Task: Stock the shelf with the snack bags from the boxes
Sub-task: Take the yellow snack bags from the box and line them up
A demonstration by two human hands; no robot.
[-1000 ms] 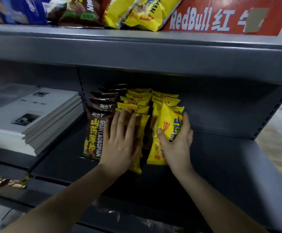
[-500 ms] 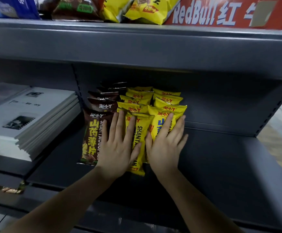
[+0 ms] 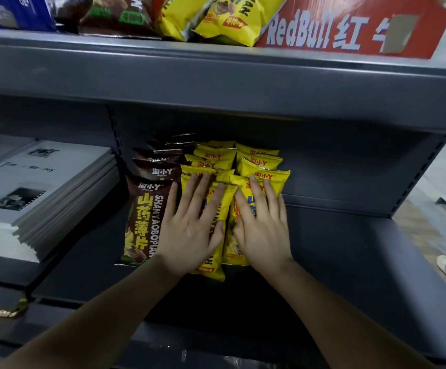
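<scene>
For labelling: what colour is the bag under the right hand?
The bag is yellow with red and blue print; head view.

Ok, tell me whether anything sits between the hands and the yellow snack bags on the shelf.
Nothing visible does. The left hand lies flat on the middle row's front yellow bag, and the right hand lies flat on the right row's front yellow bag, both in direct contact.
</scene>
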